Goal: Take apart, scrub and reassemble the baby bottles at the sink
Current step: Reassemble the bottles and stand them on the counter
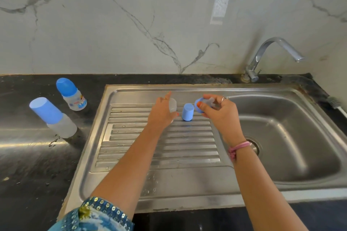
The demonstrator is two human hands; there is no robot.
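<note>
At a stainless-steel sink [187, 189], a person takes apart one baby bottle while two others wait on the black counter [28, 165]. The left hand [162, 112] wraps loosely around a clear bottle body [173, 104] standing on the ribbed drainboard [159, 148], index finger pointing away; whether the palm grips firmly or is just setting it down cannot be told. The right hand [218, 111] pinches a blue screw collar [198, 106] with its clear teat [211, 100] between thumb and fingers, held above the drainboard edge beside the basin [291, 137]. A blue cap [187, 112] stands between the two hands, just beside the bottle body and close under the collar.

The step in hand appears to be dismantling: the teat likely needs pushing out of the collar, best done with a thumb pressing from the tip side while the fingers hold the ring, so the soft silicone is not torn. Parts are best kept grouped on the drainboard, clear of the basin's open drain [253, 145].

Two assembled bottles stand well to the left, apart from both hands: a printed bottle [75, 97] near the wall and a plain capped bottle [56, 120] nearer the viewer. The tap [270, 50] is not running.
</note>
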